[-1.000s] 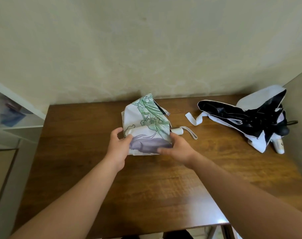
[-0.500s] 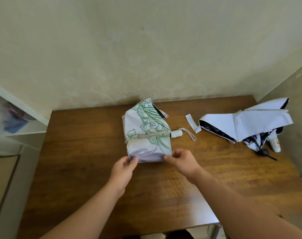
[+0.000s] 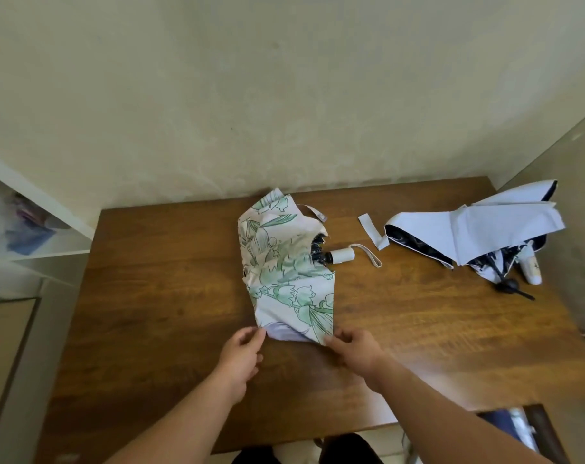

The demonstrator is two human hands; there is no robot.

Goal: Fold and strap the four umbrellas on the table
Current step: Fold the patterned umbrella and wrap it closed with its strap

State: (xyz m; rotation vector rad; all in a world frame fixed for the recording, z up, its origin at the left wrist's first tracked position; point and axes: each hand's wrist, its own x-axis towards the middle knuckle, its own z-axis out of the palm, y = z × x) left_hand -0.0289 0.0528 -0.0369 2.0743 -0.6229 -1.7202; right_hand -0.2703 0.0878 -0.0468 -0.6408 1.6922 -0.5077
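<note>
No brand, label or writing is legible on any item; a small mark on the white umbrella's handle is too small to read.

A shelf [image 3: 33, 229] stands left of the table [image 3: 150, 313]. The left hand [image 3: 240, 358] pinches the near left corner of the floral umbrella [image 3: 284, 272]; the right hand [image 3: 354, 351] pinches the near right corner, fingers curled on the fabric. The floral umbrella lies at table centre, canopy spread flat toward the near edge, its white handle [image 3: 341, 255] and wrist loop pointing right. The white umbrella [image 3: 468, 229] lies unfolded at the far right of the table, its strap [image 3: 371, 229] loose to its left.

Compared with half a second ago, both hands have drawn nearer, stretching the canopy longer, and the ribs by the handle are now exposed. The white umbrella is unmoved.
</note>
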